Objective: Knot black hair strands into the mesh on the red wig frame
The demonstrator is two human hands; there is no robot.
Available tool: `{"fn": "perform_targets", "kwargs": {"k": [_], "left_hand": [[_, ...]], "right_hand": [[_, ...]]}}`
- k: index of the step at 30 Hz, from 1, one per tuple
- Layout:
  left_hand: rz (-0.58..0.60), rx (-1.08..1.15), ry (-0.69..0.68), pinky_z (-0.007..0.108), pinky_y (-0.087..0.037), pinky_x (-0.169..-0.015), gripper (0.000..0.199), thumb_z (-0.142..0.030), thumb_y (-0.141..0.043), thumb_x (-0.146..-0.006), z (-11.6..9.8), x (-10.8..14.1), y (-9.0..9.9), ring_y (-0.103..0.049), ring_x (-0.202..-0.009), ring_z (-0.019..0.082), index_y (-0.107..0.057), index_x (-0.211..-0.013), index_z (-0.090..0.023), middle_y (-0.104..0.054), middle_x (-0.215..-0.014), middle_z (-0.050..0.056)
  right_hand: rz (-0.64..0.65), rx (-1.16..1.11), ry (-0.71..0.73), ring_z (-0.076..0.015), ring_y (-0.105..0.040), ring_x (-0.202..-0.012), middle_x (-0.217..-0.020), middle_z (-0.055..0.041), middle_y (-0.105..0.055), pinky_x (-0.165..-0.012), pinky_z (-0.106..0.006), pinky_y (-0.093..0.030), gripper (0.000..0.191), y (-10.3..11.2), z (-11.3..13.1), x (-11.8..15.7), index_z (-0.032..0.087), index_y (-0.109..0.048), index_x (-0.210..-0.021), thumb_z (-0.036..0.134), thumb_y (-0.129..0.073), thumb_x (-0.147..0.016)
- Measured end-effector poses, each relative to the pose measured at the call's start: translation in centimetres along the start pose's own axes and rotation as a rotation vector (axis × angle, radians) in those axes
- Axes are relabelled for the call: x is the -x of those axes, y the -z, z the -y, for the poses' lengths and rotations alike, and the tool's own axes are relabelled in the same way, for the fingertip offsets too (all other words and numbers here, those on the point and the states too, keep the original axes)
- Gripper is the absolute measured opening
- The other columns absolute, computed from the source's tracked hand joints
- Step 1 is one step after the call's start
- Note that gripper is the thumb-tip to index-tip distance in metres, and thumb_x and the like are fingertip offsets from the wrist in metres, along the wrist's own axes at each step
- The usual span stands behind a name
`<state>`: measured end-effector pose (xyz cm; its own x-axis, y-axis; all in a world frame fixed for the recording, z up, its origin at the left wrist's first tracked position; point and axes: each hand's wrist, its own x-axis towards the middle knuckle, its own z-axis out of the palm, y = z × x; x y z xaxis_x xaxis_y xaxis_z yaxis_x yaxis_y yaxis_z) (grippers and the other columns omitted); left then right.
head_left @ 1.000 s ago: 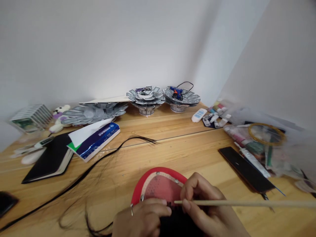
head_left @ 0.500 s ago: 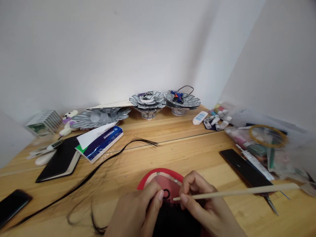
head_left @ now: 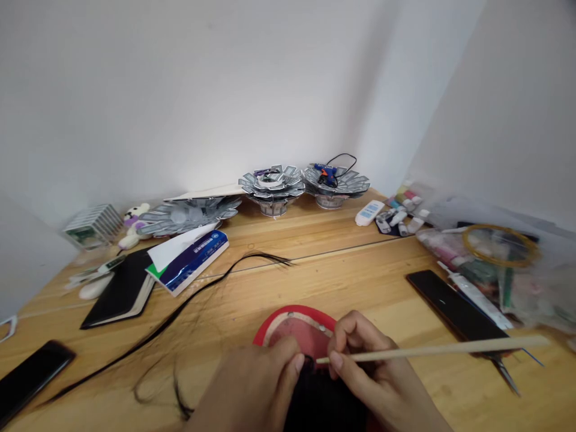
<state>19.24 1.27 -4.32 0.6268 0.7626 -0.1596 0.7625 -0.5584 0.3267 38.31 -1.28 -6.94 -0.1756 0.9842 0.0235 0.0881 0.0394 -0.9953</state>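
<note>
My left hand [head_left: 256,381] is pinched, thumb against forefinger, on a strand of black hair [head_left: 308,363]. My right hand [head_left: 369,366] grips a long pale wooden stick [head_left: 445,348], pencil-like, its thin tip pointing left at the strand by my left thumb. Both hands rest over a rounded red form [head_left: 315,313] with a beige band and pinkish mesh [head_left: 299,333]; small pins sit along the band. A mass of black hair [head_left: 326,402] covers the lower part of the form. Whether the stick's tip has a hook is too small to tell.
A long black hair bundle [head_left: 180,307] lies at left, near a phone [head_left: 33,381], a black notebook [head_left: 119,291] and a blue packet [head_left: 195,261]. Right are a black flat case [head_left: 454,306], tweezers [head_left: 508,377] and plastic bags [head_left: 544,264]. Paper bowls [head_left: 272,186] stand behind.
The round black hair loop by my left thumb has drawn down to a small dark bunch beside the stick's tip. Both hands keep their grips; the view has shifted slightly.
</note>
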Motion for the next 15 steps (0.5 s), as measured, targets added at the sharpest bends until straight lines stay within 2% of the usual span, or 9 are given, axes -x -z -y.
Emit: {"fn": "perform_targets", "kwargs": {"k": [3,6,11,15], "left_hand": [[0.128,-0.018,0.098,0.032,-0.045,-0.056,0.038,-0.018,-0.028,-0.095,-0.5,-0.3,0.8,-0.076,-0.075,0.028,-0.065,-0.102,-0.02,-0.078,-0.086,0.007],[0.122,-0.088,0.085,0.03,-0.038,-0.05,0.038,-0.017,-0.029,-0.094,-0.8,-0.4,1.1,-0.076,-0.069,0.028,-0.066,-0.104,-0.02,-0.079,-0.083,0.008],[0.057,-0.23,0.022,0.032,-0.017,-0.039,0.032,-0.012,-0.038,-0.086,-1.4,-0.4,1.4,-0.072,-0.051,0.03,-0.069,-0.088,-0.018,-0.077,-0.067,0.009],[0.142,-0.361,0.0,0.032,-0.01,-0.035,0.027,-0.008,-0.046,-0.075,-2.0,-0.6,1.5,-0.071,-0.046,0.031,-0.069,-0.085,-0.018,-0.076,-0.063,0.01]], "right_hand": [[0.004,-0.01,0.013,-0.0124,-0.041,-0.057,-0.064,0.0053,-0.047,-0.053,-0.023,-0.029,0.016,0.0,0.3,0.0,0.023,-0.047,-0.076,0.028,-0.058,-0.086],[0.017,-0.015,0.019,-0.0123,-0.039,-0.057,-0.064,0.0058,-0.045,-0.052,-0.023,-0.028,0.016,0.1,0.2,0.0,0.023,-0.047,-0.077,0.028,-0.057,-0.087],[0.019,-0.016,-0.025,-0.0135,-0.04,-0.057,-0.064,0.0046,-0.047,-0.054,-0.024,-0.029,0.016,0.1,-0.2,-0.1,0.023,-0.046,-0.077,0.031,-0.055,-0.088],[0.011,-0.022,-0.03,-0.0134,-0.04,-0.057,-0.065,0.0042,-0.049,-0.053,-0.024,-0.028,0.016,0.1,-0.2,-0.2,0.023,-0.046,-0.076,0.031,-0.056,-0.087]]}}
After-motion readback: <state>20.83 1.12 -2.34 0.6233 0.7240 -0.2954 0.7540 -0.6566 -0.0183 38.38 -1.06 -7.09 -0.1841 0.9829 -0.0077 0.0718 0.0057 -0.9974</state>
